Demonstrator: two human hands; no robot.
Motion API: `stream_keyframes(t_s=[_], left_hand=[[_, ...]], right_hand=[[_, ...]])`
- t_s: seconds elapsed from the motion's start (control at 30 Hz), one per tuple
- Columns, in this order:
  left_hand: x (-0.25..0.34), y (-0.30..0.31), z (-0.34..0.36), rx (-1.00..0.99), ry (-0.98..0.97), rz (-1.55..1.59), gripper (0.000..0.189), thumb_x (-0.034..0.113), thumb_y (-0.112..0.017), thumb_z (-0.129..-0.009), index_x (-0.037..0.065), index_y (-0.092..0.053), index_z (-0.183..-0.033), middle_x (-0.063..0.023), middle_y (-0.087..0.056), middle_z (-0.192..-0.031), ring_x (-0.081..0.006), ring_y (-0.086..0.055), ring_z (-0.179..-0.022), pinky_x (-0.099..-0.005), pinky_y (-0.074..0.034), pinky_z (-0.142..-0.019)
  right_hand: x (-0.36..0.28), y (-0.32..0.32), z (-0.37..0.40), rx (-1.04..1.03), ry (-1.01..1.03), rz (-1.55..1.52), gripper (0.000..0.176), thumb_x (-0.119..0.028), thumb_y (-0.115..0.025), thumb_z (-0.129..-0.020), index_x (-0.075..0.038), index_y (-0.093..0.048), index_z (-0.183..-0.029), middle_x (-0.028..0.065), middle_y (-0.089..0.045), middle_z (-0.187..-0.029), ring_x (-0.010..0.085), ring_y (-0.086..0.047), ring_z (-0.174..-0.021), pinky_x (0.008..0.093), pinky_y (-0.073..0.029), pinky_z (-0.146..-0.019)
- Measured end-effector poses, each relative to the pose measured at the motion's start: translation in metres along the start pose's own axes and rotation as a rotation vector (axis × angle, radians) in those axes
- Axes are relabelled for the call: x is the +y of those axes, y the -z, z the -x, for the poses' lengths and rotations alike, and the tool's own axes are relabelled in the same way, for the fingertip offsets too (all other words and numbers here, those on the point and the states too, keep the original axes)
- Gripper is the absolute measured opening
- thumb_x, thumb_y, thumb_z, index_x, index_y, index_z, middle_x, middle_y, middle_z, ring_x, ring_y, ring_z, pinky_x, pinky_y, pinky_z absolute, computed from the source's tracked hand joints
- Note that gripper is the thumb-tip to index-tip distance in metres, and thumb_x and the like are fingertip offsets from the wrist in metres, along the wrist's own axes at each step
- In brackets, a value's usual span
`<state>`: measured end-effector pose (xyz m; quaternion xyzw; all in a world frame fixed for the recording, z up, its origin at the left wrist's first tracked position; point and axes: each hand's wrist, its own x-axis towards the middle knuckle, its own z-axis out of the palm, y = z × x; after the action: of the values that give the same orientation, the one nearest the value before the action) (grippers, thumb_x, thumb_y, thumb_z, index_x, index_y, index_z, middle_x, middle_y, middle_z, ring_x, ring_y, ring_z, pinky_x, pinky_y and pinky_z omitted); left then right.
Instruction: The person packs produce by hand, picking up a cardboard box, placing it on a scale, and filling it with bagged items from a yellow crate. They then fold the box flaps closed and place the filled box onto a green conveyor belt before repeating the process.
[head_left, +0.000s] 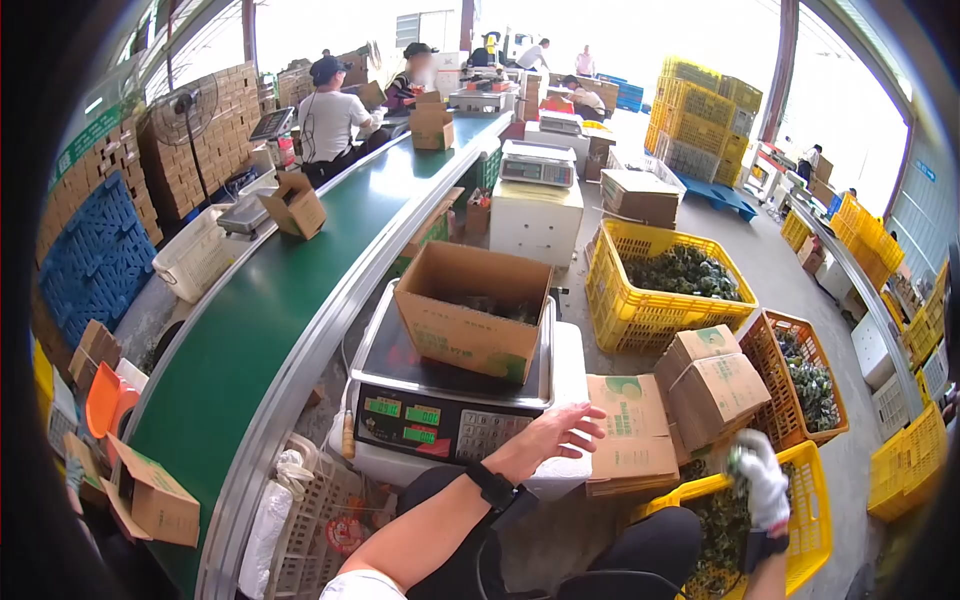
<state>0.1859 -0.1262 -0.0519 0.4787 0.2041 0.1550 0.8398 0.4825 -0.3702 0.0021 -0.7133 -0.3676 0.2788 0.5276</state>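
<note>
My left hand (pixel 548 440), bare with a dark watch at the wrist, is held out with its fingers apart and nothing in them. It is in front of the scale (pixel 440 420), whose green display is lit. On the scale's pan stands an open cardboard box (pixel 465 335) with some dark items at its bottom. My right hand (pixel 762 480), in a white glove and slightly blurred, is curled round a small green item (pixel 738 462). That hand is above a yellow crate (pixel 822 520) of dark green items, whose kind I cannot make out.
A green conveyor belt (pixel 260 300) runs along the left, bearing open boxes. Flattened cartons (pixel 628 428) lie right of the scale, near a large yellow crate (pixel 640 318) and an orange-brown crate (pixel 765 400). Several people work farther back; one in a white shirt (pixel 328 125) sits beyond the belt.
</note>
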Motion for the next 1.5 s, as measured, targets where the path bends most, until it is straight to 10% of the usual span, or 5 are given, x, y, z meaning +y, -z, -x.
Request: stream_keyframes(t_s=[0.13, 0.3, 0.43, 1.23, 1.5], left_hand=[[-0.005, 0.003, -0.001, 0.012, -0.027, 0.021, 0.047, 0.047, -0.045, -0.107, 0.009, -0.059, -0.131, -0.0052, -0.067, -0.113, -0.0138, -0.065, -0.098, -0.0301, -0.052, -0.089], [-0.010, 0.016, -0.005, 0.069, -0.044, -0.046, 0.049, 0.054, -0.048, -0.104, 0.011, -0.061, -0.125, -0.0037, -0.068, -0.110, -0.0126, -0.065, -0.094, -0.0294, -0.052, -0.085], [-0.009, 0.018, -0.003, 0.075, -0.094, -0.018, 0.048, 0.056, -0.049, -0.103, 0.013, -0.062, -0.120, -0.0030, -0.068, -0.107, -0.0120, -0.065, -0.090, -0.0288, -0.052, -0.081], [0.044, 0.011, 0.104, -0.084, -0.285, -0.037, 0.053, 0.053, -0.050, -0.104, 0.004, -0.061, -0.123, -0.0066, -0.068, -0.103, -0.0133, -0.068, -0.090, -0.0265, -0.054, -0.078], [0.122, 0.157, 0.196, 0.854, -0.620, -0.772, 0.064, 0.053, -0.063, -0.097, 0.004, -0.056, -0.138, -0.0097, -0.064, -0.126, -0.0162, -0.063, -0.113, -0.0309, -0.050, -0.098]], right_hand=[[-0.138, -0.116, -0.048, -0.260, 0.417, 0.155, 0.042, -0.014, -0.058, -0.095, -0.006, -0.056, -0.137, 0.0070, -0.059, -0.126, 0.0119, -0.058, -0.111, 0.0267, -0.051, -0.090], [-0.206, -0.258, -0.123, -0.350, 0.853, 0.182, 0.044, -0.025, -0.067, -0.096, -0.010, -0.058, -0.137, 0.0074, -0.069, -0.112, 0.0112, -0.064, -0.089, 0.0273, -0.053, -0.082], [-0.216, -0.298, -0.147, -0.408, 0.978, 0.402, 0.044, -0.018, -0.066, -0.098, -0.007, -0.057, -0.140, 0.0044, -0.066, -0.121, 0.0122, -0.061, -0.109, 0.0266, -0.048, -0.096], [-0.111, -0.240, -0.112, -0.175, 0.609, 0.083, 0.040, -0.020, -0.061, -0.101, -0.002, -0.057, -0.136, 0.0098, -0.061, -0.134, 0.0181, -0.056, -0.126, 0.0323, -0.041, -0.109], [-0.094, -0.273, -0.111, -0.180, 0.775, 0.189, 0.069, -0.018, -0.076, -0.083, -0.009, -0.049, -0.146, 0.0150, -0.052, -0.147, 0.0282, -0.050, -0.134, 0.0396, -0.038, -0.115]])
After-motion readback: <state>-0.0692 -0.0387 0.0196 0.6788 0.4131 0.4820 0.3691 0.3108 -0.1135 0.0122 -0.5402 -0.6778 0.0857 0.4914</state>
